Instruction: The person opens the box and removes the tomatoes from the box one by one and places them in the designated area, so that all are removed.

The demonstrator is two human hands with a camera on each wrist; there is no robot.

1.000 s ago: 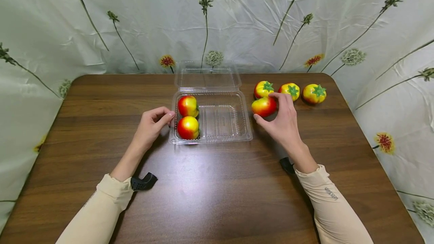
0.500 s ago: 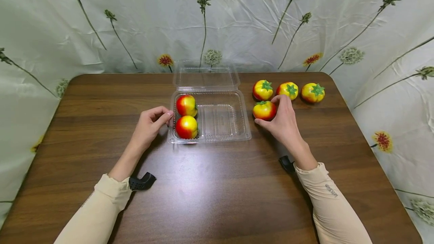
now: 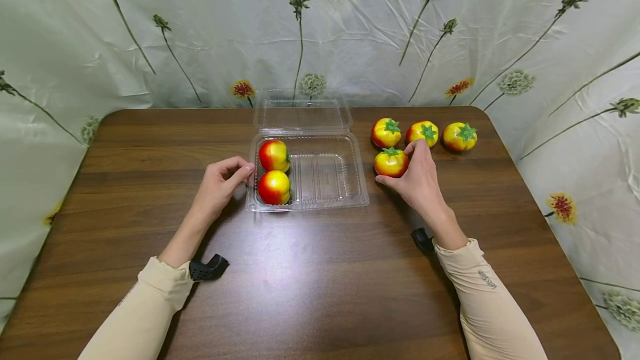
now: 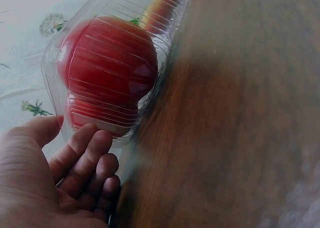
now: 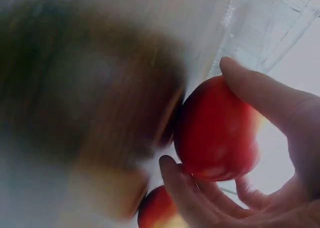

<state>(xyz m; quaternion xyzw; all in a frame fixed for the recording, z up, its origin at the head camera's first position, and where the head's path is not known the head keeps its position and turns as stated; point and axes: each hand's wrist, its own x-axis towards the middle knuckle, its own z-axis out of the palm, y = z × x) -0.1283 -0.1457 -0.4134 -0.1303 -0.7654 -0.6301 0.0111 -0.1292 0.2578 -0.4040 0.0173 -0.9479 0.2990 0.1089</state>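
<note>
A clear plastic clamshell container (image 3: 327,174) lies with its lid (image 3: 305,114) folded back. At its left edge, my left hand (image 3: 220,185) pinches the rim between thumb and fingers; the left wrist view shows the thumb and fingertips (image 4: 102,138) at the wall. Two red-and-yellow toy tomatoes, one far (image 3: 273,155) and one near (image 3: 274,188), fill the container's left side. Right of the container, my right hand (image 3: 419,179) holds another toy tomato (image 3: 390,163) between thumb and fingers, its green star-shaped leaf facing up and back. From the right wrist, its red side (image 5: 217,133) shows.
Behind the right hand stand three more toy tomatoes in a row: left (image 3: 386,133), middle (image 3: 422,133) and right (image 3: 460,137). They sit near the back right corner of the brown wooden table (image 3: 310,293). A flower-printed cloth (image 3: 200,26) hangs behind the table.
The tomato in my right hand has turned from lying sideways to having its green leaf upward. My left hand keeps its hold on the container's rim.
</note>
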